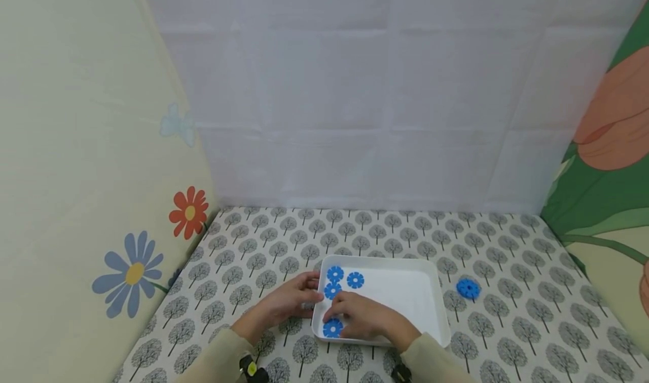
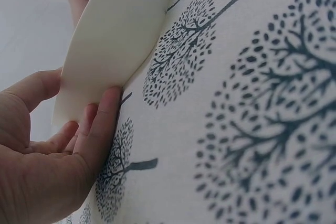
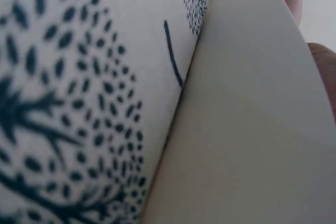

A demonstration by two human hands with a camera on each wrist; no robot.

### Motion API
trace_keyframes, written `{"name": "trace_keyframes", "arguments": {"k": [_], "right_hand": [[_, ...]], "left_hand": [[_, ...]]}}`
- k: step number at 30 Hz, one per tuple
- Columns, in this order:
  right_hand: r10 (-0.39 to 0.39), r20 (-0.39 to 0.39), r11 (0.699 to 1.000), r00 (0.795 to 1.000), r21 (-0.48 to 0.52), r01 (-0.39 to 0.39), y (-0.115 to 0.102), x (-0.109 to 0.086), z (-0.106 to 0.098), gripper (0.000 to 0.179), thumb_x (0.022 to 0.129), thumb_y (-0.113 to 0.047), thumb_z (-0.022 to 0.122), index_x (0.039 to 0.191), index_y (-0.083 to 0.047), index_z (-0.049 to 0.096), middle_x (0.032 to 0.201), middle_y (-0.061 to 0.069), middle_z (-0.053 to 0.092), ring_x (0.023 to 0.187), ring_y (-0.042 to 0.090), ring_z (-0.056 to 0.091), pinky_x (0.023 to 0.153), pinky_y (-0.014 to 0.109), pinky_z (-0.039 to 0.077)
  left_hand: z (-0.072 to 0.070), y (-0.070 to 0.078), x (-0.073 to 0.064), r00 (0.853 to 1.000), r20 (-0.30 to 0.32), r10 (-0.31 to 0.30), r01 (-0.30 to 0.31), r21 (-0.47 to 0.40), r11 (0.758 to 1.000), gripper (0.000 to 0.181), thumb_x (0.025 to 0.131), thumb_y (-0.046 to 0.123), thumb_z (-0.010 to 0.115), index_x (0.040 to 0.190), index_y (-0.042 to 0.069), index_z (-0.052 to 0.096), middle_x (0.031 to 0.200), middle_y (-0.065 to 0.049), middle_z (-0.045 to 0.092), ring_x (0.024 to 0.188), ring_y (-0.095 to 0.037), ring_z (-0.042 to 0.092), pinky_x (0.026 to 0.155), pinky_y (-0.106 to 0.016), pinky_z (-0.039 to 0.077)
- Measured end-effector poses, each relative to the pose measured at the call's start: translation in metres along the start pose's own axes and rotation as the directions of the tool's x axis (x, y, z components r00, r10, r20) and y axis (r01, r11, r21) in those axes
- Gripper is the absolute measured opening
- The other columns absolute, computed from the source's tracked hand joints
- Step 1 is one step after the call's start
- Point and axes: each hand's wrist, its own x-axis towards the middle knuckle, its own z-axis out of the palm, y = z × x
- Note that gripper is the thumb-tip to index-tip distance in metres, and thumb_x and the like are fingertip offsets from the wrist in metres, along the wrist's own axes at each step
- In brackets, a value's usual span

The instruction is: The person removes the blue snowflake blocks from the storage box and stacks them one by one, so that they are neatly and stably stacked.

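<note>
A shallow white tray (image 1: 400, 293) lies on the cloth in the head view. My left hand (image 1: 291, 301) holds its left side; in the left wrist view the thumb is at the rim and the fingers (image 2: 102, 124) lie against the outer wall. My right hand (image 1: 367, 315) reaches over the near wall, index finger and thumb around the edges of a blue snowflake disc (image 1: 333, 329) in the near left corner. Further back in the tray lie three more blue slotted discs (image 1: 355, 280). In the right wrist view the tray wall (image 3: 247, 103) hides most of my right hand.
Several blue discs (image 1: 469, 288) lie heaped on the tree-patterned tablecloth (image 1: 527, 315) to the right of the tray. A white curtain (image 1: 385, 90) hangs behind the table. Flower-printed panels (image 1: 101, 146) stand at both sides.
</note>
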Motion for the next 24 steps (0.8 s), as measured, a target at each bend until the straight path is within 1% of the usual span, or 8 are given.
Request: {"name": "trace_keyframes", "arguments": {"k": [3, 9, 12, 16, 21, 24], "right_hand": [[-0.002, -0.004, 1.0, 1.0, 0.001, 0.002, 0.0007, 0.0007, 0.0007, 0.036, 0.083, -0.016, 0.081, 0.117, -0.026, 0.074, 0.115, -0.013, 0.059, 0.101, -0.002, 0.051, 0.093, 0.02, 0.047], [-0.003, -0.021, 1.0, 1.0, 0.003, 0.003, 0.0025, 0.0011, 0.0018, 0.034, 0.082, -0.019, 0.083, 0.115, -0.022, 0.074, 0.107, -0.014, 0.058, 0.091, -0.003, 0.05, 0.086, 0.018, 0.048], [0.023, -0.024, 1.0, 0.999, 0.013, -0.023, 0.0014, 0.0, 0.0015, 0.035, 0.082, -0.021, 0.084, 0.115, -0.021, 0.073, 0.106, -0.014, 0.058, 0.091, -0.003, 0.051, 0.087, 0.019, 0.048], [0.049, -0.029, 0.999, 0.998, 0.011, -0.048, 0.0004, -0.0011, 0.0007, 0.035, 0.082, -0.025, 0.084, 0.115, -0.02, 0.072, 0.108, -0.014, 0.06, 0.096, -0.003, 0.053, 0.093, 0.021, 0.049], [0.056, -0.054, 0.998, 0.997, 0.022, -0.054, 0.001, -0.0018, 0.0002, 0.036, 0.082, -0.025, 0.083, 0.116, -0.017, 0.072, 0.106, -0.013, 0.06, 0.093, -0.002, 0.053, 0.089, 0.021, 0.05], [0.059, -0.077, 0.997, 0.995, 0.049, -0.056, 0.0009, -0.0041, -0.002, 0.038, 0.081, -0.022, 0.083, 0.117, -0.015, 0.071, 0.104, -0.012, 0.061, 0.091, -0.001, 0.054, 0.088, 0.022, 0.051]], "left_hand": [[-0.0003, -0.001, 0.0007, 1.0, -0.001, 0.002, -0.002, -0.001, 1.0, 0.073, 0.094, 0.011, 0.069, 0.155, 0.001, 0.03, 0.139, -0.022, 0.045, 0.117, -0.029, 0.058, 0.094, -0.05, 0.057], [-0.0006, -0.0019, 0.0012, 1.0, -0.001, 0.01, -0.01, 0.005, 1.0, 0.073, 0.095, 0.011, 0.068, 0.155, 0.0, 0.029, 0.138, -0.022, 0.046, 0.116, -0.029, 0.058, 0.094, -0.05, 0.057], [-0.0005, -0.0019, 0.0005, 1.0, -0.004, 0.011, -0.01, 0.006, 1.0, 0.073, 0.094, 0.01, 0.068, 0.155, 0.0, 0.029, 0.138, -0.023, 0.046, 0.116, -0.029, 0.058, 0.095, -0.05, 0.057], [0.0, -0.0018, 0.0009, 1.0, -0.005, 0.01, -0.01, 0.008, 1.0, 0.074, 0.094, 0.011, 0.069, 0.155, 0.0, 0.029, 0.139, -0.022, 0.046, 0.116, -0.028, 0.059, 0.095, -0.049, 0.056], [0.0, -0.002, 0.0025, 1.0, -0.007, 0.007, -0.006, 0.013, 1.0, 0.075, 0.094, 0.012, 0.07, 0.156, 0.001, 0.029, 0.139, -0.021, 0.047, 0.115, -0.027, 0.059, 0.095, -0.049, 0.057], [-0.0005, -0.0025, 0.002, 1.0, -0.012, 0.006, -0.006, 0.015, 1.0, 0.075, 0.094, 0.012, 0.069, 0.156, 0.0, 0.029, 0.139, -0.021, 0.046, 0.115, -0.028, 0.059, 0.094, -0.049, 0.057]]}}
